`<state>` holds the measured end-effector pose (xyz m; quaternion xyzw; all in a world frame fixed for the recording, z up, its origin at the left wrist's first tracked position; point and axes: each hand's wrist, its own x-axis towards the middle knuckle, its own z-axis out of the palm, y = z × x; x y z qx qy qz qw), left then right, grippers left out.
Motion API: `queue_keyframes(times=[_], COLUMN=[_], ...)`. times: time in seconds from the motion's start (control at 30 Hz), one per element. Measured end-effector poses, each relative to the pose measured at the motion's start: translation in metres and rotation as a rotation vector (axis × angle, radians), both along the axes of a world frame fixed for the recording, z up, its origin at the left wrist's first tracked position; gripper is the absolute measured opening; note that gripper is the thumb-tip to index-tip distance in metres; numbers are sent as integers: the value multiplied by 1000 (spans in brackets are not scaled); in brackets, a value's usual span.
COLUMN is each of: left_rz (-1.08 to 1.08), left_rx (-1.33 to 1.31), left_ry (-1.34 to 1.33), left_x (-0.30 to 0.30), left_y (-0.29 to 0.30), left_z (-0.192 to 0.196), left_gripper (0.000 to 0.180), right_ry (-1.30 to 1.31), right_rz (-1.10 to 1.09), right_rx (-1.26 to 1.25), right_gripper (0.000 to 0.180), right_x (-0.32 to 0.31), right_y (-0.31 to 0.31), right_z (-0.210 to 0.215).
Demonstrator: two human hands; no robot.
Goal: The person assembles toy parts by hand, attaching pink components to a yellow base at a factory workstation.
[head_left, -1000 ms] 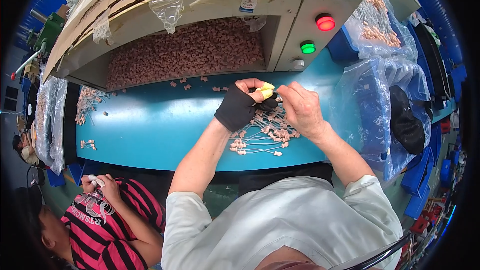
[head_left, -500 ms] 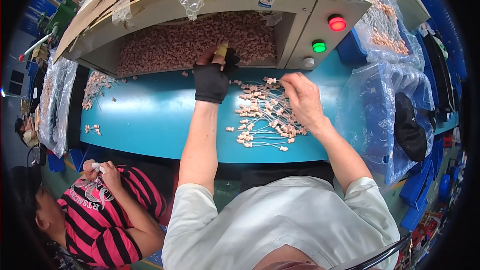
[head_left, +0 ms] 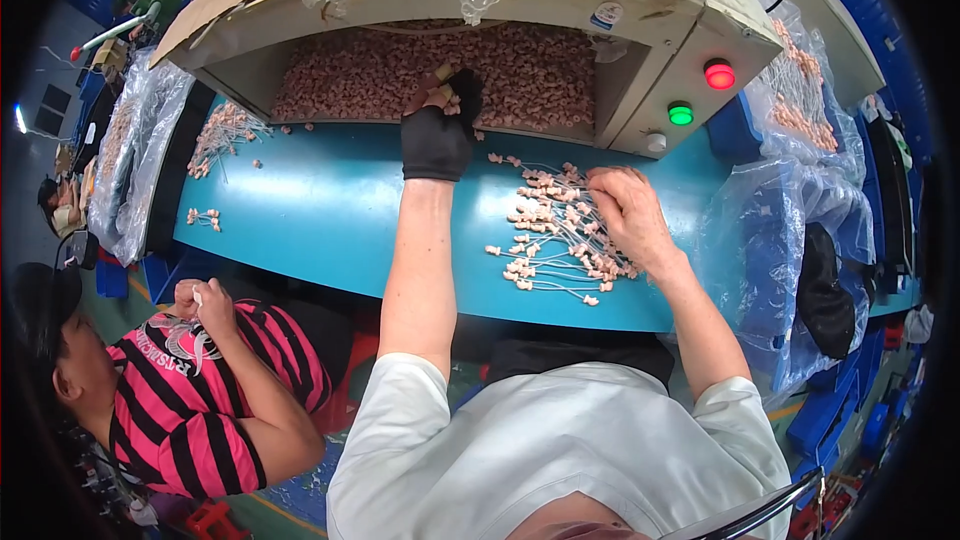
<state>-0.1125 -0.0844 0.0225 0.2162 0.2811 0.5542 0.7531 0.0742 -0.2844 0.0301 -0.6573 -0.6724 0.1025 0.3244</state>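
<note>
My left hand (head_left: 438, 135), in a black glove with bare fingers and a yellowish wrap on one finger, reaches into the opening of a beige machine. Its fingers are over a heap of small pinkish parts (head_left: 345, 80), and their tips are partly hidden. My bare right hand (head_left: 628, 210) rests at the upper right side of a pile of short grey-white wires with pinkish ends (head_left: 560, 230). Its fingers are bent together at the wires; whatever lies between them is hidden.
The beige machine housing (head_left: 640, 90) carries a red lamp (head_left: 719, 74) and a green lamp (head_left: 680, 113). More wires (head_left: 225, 135) lie on the blue-green table (head_left: 330, 210) at left. A plastic-lined blue bin (head_left: 770, 250) stands right. A person in a striped shirt (head_left: 225, 390) sits at left.
The whole view has shifted, with the machine and table now further right. My left hand's fingers point deeper into the heap. My right hand has stayed beside the wire pile, its fingers more curled.
</note>
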Motion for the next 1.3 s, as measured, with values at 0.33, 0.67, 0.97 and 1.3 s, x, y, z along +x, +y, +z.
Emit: queue_keyframes(times=[0.33, 0.67, 0.97, 1.3], left_rz=[-33, -28, 13, -154], left_rx=[202, 342, 713, 702], left_ry=[173, 543, 1125, 830], left_x=[-40, -68, -52, -44], left_y=[2, -105, -104, -90], left_z=[-35, -41, -53, -76], left_gripper=[29, 31, 35, 30], right_ry=[-39, -263, -427, -367], right_rz=[54, 205, 221, 275], right_rx=[-395, -569, -548, -546], right_gripper=[89, 131, 127, 118], right_x=[5, -25, -43, -37], right_y=[-2, -5, -13, 1], right_z=[12, 21, 22, 30])
